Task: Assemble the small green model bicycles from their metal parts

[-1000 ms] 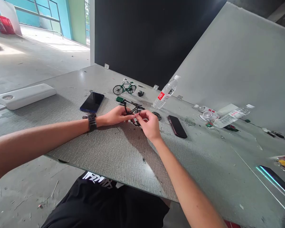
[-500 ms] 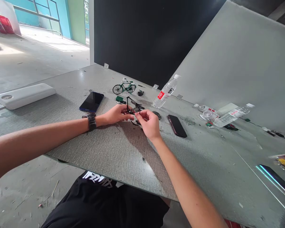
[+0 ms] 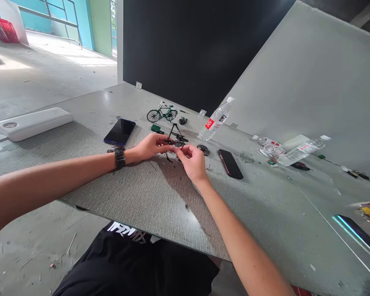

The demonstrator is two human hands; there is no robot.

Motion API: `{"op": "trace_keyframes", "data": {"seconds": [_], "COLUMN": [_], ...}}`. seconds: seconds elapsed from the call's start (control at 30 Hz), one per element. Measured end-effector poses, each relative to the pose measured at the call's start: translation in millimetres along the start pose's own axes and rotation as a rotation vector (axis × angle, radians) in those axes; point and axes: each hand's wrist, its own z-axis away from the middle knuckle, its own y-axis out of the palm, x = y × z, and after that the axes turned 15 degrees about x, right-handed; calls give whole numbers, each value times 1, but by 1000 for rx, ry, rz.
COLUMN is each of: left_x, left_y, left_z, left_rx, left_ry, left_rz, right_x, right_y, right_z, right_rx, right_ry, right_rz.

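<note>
Between my hands, just above the table, is a black model bicycle frame (image 3: 174,130) with thin bars. My left hand (image 3: 152,146) pinches it from the left. From the right, the thumb and fingers of my right hand (image 3: 193,163) close on its lower part; any small piece between them is hidden. A loose black spoked wheel (image 3: 203,150) lies right of my right hand. Behind my hands a whole green model bicycle (image 3: 162,113) stands upright. A green part (image 3: 156,128) and a small dark part (image 3: 183,120) lie near it.
A blue-edged phone (image 3: 119,132) and a white power bank (image 3: 33,123) lie to the left. To the right are a dark phone (image 3: 230,163), an upright water bottle (image 3: 216,120) and a tilted bottle (image 3: 305,151). The table's front edge (image 3: 142,233) runs above my lap.
The bicycle frame has turned and tilted between my fingers, its upper bars now forming a peak. My left hand has shifted slightly; my right hand stays nearly in place.
</note>
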Motion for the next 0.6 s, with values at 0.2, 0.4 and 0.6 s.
{"op": "trace_keyframes", "data": {"seconds": [0.2,0.4,0.6], "left_x": [3,2,-3], "left_y": [-2,-1,-1], "left_z": [1,1,3], "left_rx": [25,37,31], "left_ry": [-5,5,-10], "left_rz": [-24,51,78], "right_x": [0,-1,2], "right_y": [0,1,2], "right_z": [1,0,1], "right_rx": [12,19,42], "right_ry": [4,11,-3], "right_rz": [18,36,64]}}
